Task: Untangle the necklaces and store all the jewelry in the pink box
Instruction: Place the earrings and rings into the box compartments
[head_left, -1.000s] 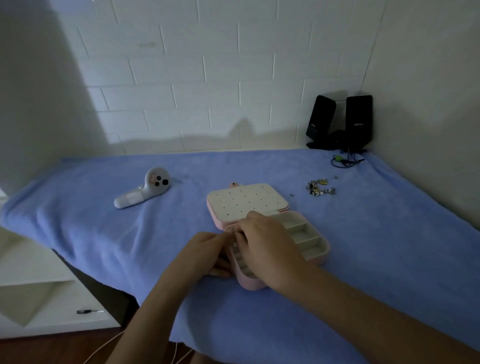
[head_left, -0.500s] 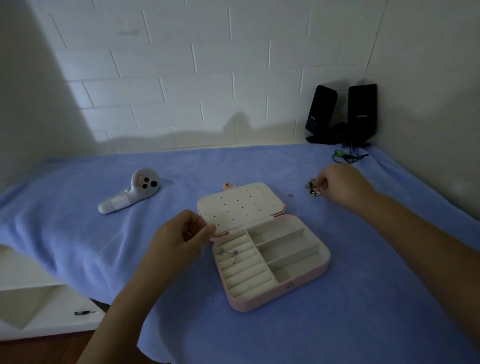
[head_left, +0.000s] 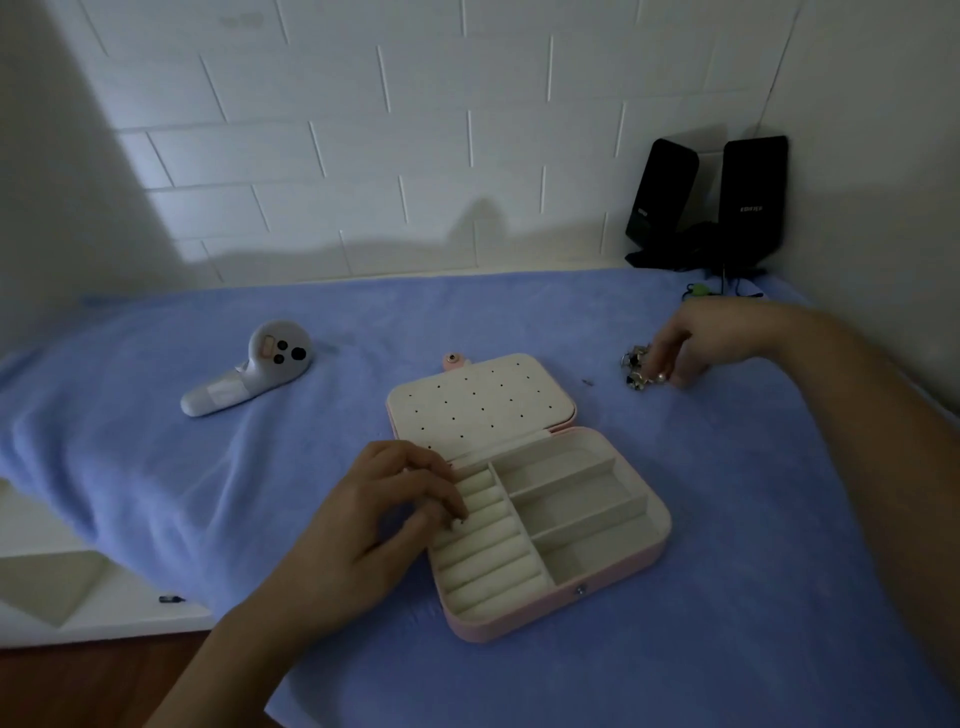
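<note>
My left hand (head_left: 384, 525) sits at the centre of the frame, fingers bent, their tips down on the ring rolls (head_left: 485, 551) in the left part of the pink box (head_left: 524, 621). Thumb and fingertips are close together there, but I cannot tell whether they pinch anything or only touch the padding. My right hand (head_left: 711, 340) reaches out to the right of centre, its fingers curled and pinching the tangle of jewelry (head_left: 638, 366), which lies on the blue cloth (head_left: 156, 467), well apart from the box.

The box lies open on the cloth. Its lid (head_left: 478, 402) is folded back flat towards the wall and shows a cream panel dotted with small holes. Right of the ring rolls are three cream compartments (head_left: 571, 501).

In the left middle of the frame a white controller (head_left: 252, 371) lies on the cloth. In the upper right corner, against the white brick wall (head_left: 363, 130), stand two black speakers (head_left: 709, 202).
</note>
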